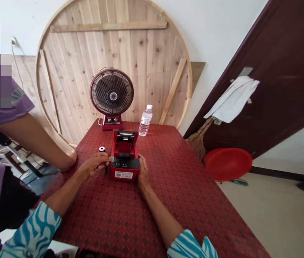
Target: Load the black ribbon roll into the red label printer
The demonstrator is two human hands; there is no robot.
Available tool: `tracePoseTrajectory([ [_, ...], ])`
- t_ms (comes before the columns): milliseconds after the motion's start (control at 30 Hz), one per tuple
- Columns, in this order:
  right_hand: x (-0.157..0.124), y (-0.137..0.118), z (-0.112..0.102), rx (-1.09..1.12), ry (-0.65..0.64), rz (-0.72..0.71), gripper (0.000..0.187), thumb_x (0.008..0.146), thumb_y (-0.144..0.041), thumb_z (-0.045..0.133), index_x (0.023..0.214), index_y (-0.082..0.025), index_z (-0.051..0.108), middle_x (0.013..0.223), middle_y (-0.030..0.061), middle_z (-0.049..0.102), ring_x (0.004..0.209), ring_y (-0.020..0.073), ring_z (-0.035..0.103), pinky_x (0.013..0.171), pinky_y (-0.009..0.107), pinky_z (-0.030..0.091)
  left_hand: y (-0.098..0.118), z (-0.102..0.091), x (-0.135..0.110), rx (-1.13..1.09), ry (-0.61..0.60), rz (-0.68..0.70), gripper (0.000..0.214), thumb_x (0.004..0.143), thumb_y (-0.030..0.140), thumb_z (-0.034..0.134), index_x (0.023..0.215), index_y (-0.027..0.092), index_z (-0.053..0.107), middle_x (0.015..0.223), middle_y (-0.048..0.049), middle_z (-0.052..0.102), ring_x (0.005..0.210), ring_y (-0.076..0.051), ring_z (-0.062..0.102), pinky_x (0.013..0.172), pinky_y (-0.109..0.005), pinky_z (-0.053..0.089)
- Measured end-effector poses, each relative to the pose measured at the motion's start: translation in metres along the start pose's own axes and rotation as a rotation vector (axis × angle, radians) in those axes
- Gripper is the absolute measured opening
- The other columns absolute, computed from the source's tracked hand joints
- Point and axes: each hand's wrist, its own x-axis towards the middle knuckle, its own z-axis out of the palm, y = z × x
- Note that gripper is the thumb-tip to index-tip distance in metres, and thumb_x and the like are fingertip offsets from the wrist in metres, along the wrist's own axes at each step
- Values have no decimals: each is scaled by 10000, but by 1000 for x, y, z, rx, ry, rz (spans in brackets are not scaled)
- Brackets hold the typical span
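Observation:
A small red and black receipt printer [125, 173] stands on the table with its lid [125, 137] raised, a label on its near face. My right hand [143, 172] is wrapped along the printer's right side. At the printer's left top edge, my left hand [98, 163] has its thumb and fingers pinched together; what they hold, if anything, is too small to make out. Just behind my left hand is a small paper roll [101, 148], its white end with a dark core facing up.
A red-patterned cloth covers the table [165, 179]. Toward the back stand a dark red fan [112, 92] and a tilted-looking water bottle [145, 120]. At the left, another person's arm [41, 139] rests a hand on the table edge. A red basin [228, 164] lies right.

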Motion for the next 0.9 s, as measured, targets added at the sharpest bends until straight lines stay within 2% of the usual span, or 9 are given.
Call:
tracePoseTrajectory([
  [133,1,0,0,8,-2,-9,433,836,-506,431,1110,-218,602,1142,66,617,1076,214,541,952,373,393,2,-1,-6,34,9,90,344,594,369,726,641,162,455,513,63,556,255,13,270,276,-139,111],
  [200,1,-1,0,12,-10,-23,428,837,-503,434,1108,-218,604,1137,65,622,1074,213,543,948,372,398,4,-6,-8,36,113,166,346,612,402,712,673,161,471,518,65,551,266,10,271,289,-142,131],
  [300,1,-2,0,26,-17,-36,419,840,-492,442,1115,-219,601,1120,63,632,1060,212,547,922,368,416,8,-15,-9,69,373,335,349,623,425,699,713,174,475,516,75,540,284,-8,286,306,-152,167],
  [367,1,-2,1,24,-9,-38,412,838,-486,449,1110,-219,606,1108,61,637,1056,212,548,914,366,420,15,-16,-7,205,440,418,310,650,418,683,738,175,513,540,61,562,328,-35,363,336,-162,242],
  [433,1,-1,1,15,2,-35,406,836,-484,453,1101,-222,613,1100,57,641,1054,212,549,917,366,417,25,-8,-1,451,375,489,235,693,384,652,772,170,593,592,25,611,442,-81,492,429,-185,362],
  [500,2,0,2,16,13,-33,404,834,-486,453,1094,-225,620,1091,53,646,1051,212,551,922,367,413,35,6,10,719,231,550,173,729,328,614,806,184,667,674,-7,667,602,-133,588,571,-223,440],
  [633,2,2,2,36,25,-45,397,825,-477,465,1094,-234,627,1080,42,655,1055,211,549,925,367,416,49,38,43,1071,10,516,132,683,172,626,746,237,721,778,-27,718,763,-194,637,693,-250,438],
  [733,3,3,3,48,27,-47,382,825,-465,471,1089,-241,634,1056,36,665,1057,211,552,923,365,420,52,50,66,1203,-79,438,201,556,51,652,590,245,697,631,-19,684,682,-200,619,648,-241,412],
  [900,3,4,3,57,26,-54,364,830,-439,473,1090,-242,635,1091,32,656,1065,203,552,942,356,411,60,53,89,1175,-333,294,270,467,-23,594,498,234,670,488,15,621,480,-147,514,517,-218,344],
])
